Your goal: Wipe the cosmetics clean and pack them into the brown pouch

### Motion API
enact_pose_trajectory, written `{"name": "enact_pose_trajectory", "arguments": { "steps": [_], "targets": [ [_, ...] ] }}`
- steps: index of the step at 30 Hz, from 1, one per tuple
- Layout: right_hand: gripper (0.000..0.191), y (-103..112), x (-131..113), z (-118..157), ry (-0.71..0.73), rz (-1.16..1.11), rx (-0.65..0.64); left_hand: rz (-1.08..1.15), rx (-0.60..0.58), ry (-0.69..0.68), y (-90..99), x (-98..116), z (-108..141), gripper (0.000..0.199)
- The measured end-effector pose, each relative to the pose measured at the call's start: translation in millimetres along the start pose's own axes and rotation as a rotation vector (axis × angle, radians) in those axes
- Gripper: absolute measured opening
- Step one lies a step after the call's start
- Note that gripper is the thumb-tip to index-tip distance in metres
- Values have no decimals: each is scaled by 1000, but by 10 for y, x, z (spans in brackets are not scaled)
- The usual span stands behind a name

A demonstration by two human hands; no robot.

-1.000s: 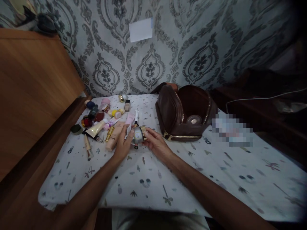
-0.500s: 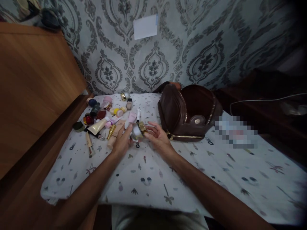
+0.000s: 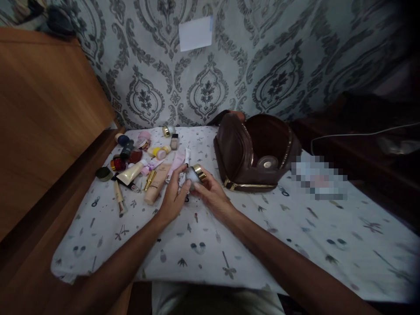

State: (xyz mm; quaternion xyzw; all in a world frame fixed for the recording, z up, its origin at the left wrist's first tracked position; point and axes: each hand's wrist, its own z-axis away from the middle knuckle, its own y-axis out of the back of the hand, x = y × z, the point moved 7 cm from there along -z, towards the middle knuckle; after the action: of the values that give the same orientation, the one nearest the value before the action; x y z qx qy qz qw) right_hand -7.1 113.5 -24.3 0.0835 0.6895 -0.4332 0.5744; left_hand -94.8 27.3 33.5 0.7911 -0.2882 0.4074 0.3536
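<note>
A whitish jar with a gold lid [image 3: 194, 175] is held between both hands, above the patterned cloth. My left hand [image 3: 175, 194] is closed on the jar's left side. My right hand [image 3: 213, 193] grips it from the right, near the gold lid. Left of my left hand lie a beige tube [image 3: 157, 186], a small gold tube [image 3: 149, 180] and a cream tube [image 3: 131, 173]. A pink tube [image 3: 176, 164] and a small white tube [image 3: 187, 155] lie just behind the hands.
A brown bag [image 3: 234, 148] stands unzipped at the right, beyond my right hand. Several cosmetics, among them a green-lidded jar [image 3: 104, 173] and a gold-lidded jar [image 3: 166, 131], lie at the left. A wooden cabinet [image 3: 49, 105] rises far left.
My left hand has closed round the jar, and my right hand's fingers have closed in on it. The jar has shifted slightly right, and the pink tube behind it shows more fully.
</note>
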Motion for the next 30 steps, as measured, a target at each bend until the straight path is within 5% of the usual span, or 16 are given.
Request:
{"name": "enact_pose_trajectory", "arguments": {
  "steps": [15,26,30],
  "targets": [
    [63,-9,-74,-17,56,94,-58,-83,46,21,91,-46,-42,34],
    [96,-103,-43,18,43,178,-156,-21,94,162,121,-155,-44,33],
    [72,-5,-19,-24,40,187,-41,-54,188,170,186,-143,-23,38]
  ]
}}
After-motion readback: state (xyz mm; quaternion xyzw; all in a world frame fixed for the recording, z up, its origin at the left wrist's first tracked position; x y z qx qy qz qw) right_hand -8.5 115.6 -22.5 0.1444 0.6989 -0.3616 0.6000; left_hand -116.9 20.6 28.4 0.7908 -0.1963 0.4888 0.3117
